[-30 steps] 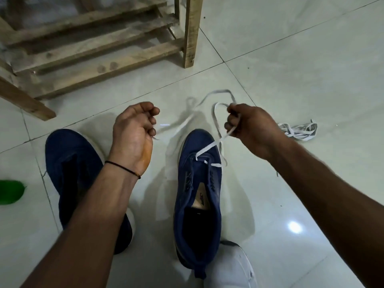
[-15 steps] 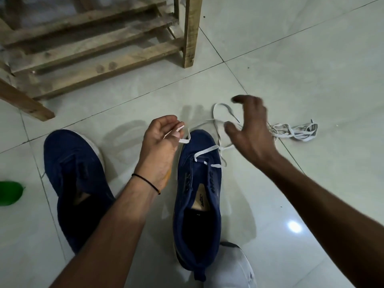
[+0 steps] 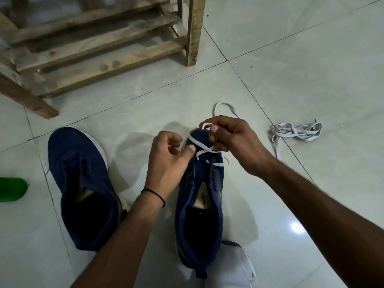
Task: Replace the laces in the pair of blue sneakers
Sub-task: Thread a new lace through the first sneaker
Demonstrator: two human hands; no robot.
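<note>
Two blue sneakers lie on the tiled floor. The right-hand sneaker (image 3: 199,196) has a white lace (image 3: 204,149) threaded through its front eyelets and crossed over the toe. My left hand (image 3: 168,156) hovers at the toe's left side, fingers curled, thumb and forefinger pinching one strand. My right hand (image 3: 232,142) is above the toe and pinches the other strand, which loops out past the fingers. The left-hand sneaker (image 3: 83,183) lies untouched with no lace showing.
A loose bundle of white lace (image 3: 297,132) lies on the floor to the right. A wooden rack (image 3: 99,44) stands at the back left. A green object (image 3: 12,189) shows at the left edge, a white object (image 3: 230,267) at the bottom.
Both hands came together over the toe of the right-hand sneaker. My right hand, which had let go half a second ago, took hold of the lace again, and the strands now cross.
</note>
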